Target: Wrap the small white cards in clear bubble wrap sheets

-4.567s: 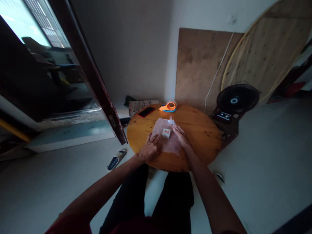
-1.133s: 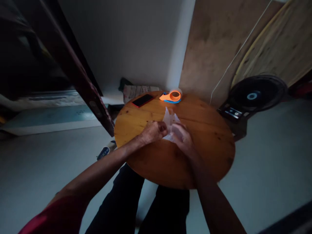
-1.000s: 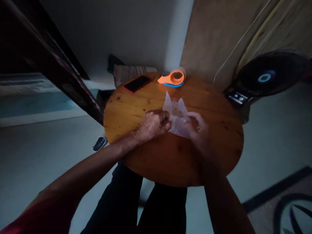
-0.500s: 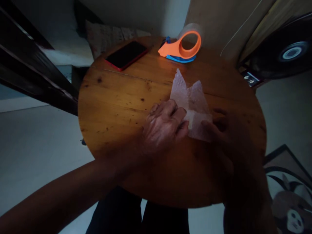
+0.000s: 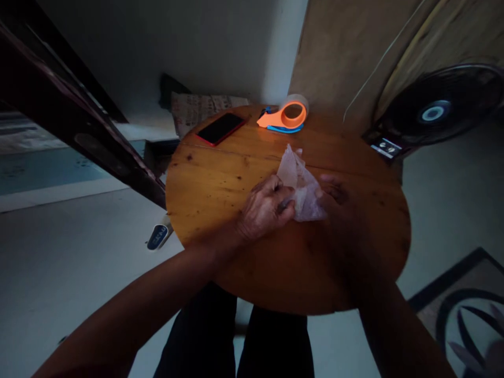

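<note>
A piece of translucent whitish bubble wrap [image 5: 305, 205] lies folded on the round wooden table [image 5: 212, 194], its pointed end toward the far side. My left hand [image 5: 265, 207] grips its left edge, fingers curled and thumb pressed in. At the opposite edge, my right hand [image 5: 336, 199] pinches the wrap between thumb and fingers; this hand is in shadow and partly dark. Something pale shows through the layers between the hands, but I cannot make out what it is.
An orange and blue tape dispenser [image 5: 281, 119] stands at the table's far edge. Left of it lies a phone [image 5: 220, 129] with a red case. A black fan [image 5: 437, 110] is beyond the table on the right. A slipper [image 5: 158, 236] is on the floor at left.
The right flap of the bubble wrap has been folded inward, making the piece narrower. My right hand has shifted left with it. The whole view has shifted, showing more beyond the table.
</note>
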`<state>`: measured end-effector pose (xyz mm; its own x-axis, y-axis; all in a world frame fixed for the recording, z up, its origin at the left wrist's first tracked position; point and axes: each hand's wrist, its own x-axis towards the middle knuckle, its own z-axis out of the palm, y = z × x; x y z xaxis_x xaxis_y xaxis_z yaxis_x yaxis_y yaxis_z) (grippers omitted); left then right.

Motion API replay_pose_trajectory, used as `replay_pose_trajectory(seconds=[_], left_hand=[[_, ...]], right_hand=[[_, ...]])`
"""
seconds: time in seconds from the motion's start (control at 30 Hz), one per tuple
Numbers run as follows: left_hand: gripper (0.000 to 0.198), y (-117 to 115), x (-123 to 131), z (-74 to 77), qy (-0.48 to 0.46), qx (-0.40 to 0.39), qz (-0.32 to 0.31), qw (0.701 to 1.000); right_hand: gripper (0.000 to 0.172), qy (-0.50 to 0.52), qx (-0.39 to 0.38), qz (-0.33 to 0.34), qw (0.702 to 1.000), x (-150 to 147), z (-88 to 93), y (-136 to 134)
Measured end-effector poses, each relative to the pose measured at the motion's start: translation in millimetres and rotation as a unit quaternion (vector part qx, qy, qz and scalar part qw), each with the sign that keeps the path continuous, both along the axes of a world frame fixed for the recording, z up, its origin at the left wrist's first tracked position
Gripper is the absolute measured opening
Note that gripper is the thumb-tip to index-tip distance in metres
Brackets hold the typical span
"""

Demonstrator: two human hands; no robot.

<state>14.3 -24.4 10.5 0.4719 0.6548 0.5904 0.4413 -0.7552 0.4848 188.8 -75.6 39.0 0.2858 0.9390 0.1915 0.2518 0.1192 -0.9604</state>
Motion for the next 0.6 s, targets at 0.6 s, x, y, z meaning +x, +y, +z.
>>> replay_pose_trajectory(seconds=[0.6], left_hand=[[0.023, 1, -5, 1.6, -0.131, -0.166, -0.082, 0.974]], right_hand=[[0.049, -0.046, -0.029, 0.138, 0.989, -8, 0.3, -7]])
